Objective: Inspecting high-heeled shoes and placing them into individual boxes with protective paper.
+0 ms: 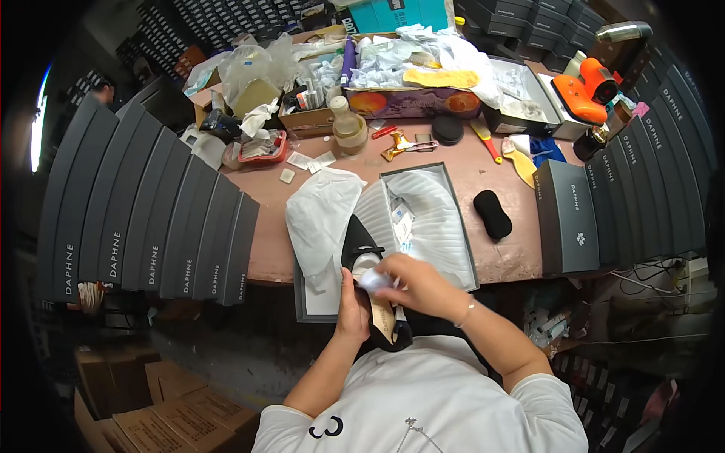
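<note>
A black shoe (354,237) with a small bow and a tan insole is tilted over the near edge of an open grey shoebox (470,260). My left hand (352,308) is closed round the shoe's side. In my right hand (421,287), above the shoe's opening, is a whitish wad (374,281), blurred by motion; it looks like crumpled paper. White tissue paper (321,219) spreads over the box's left side. Pleated white wrapping (438,208) fills its right part, with small packets and tags (403,226) on it.
Grey shoeboxes (162,219) stand in rows at left and right (566,219). On the table lie a black sponge-shaped pad (492,214), a round black tin (447,130), a yellow-and-red brush (487,141) and a plastic bottle (348,128). An orange tool (585,94) stands at the back right.
</note>
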Demonstrator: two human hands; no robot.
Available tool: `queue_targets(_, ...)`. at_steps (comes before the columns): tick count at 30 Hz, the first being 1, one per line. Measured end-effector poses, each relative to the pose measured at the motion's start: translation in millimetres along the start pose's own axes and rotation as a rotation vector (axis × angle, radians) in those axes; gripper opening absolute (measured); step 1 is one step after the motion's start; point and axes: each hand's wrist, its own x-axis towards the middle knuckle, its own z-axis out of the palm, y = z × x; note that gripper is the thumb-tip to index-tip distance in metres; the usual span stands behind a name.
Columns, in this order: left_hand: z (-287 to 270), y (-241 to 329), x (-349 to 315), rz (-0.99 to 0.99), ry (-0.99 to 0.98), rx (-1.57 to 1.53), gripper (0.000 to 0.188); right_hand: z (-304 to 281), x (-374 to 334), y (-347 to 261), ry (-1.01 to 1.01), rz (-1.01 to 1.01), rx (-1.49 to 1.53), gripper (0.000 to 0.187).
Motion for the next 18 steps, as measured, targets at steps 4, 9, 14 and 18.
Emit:
queue_targets(4,-11.4,-23.7,-1.7,-0.003,0.021,0.065,0.073,30.9,13.3,29.6,0.225,-0.206,-0.411,0.042)
queue_targets(9,-11.4,-18.6,-9.8,-0.059,-0.056,0.149,0.069,37.0,13.7,19.0,0.425,-0.025,0.009,0.063)
queue_targets(14,9.3,-19.2,-10.6,0.114,0.079,0.194,0.047,35.4,25.2,35.0,0.186,0.028,-0.064,0.067)
queue_targets(18,-20.5,-2.8,20.3,0.079,-0.151,0.061,0.049,-2.9,43.0,4.2,0.062,0.12,0.213,0.061)
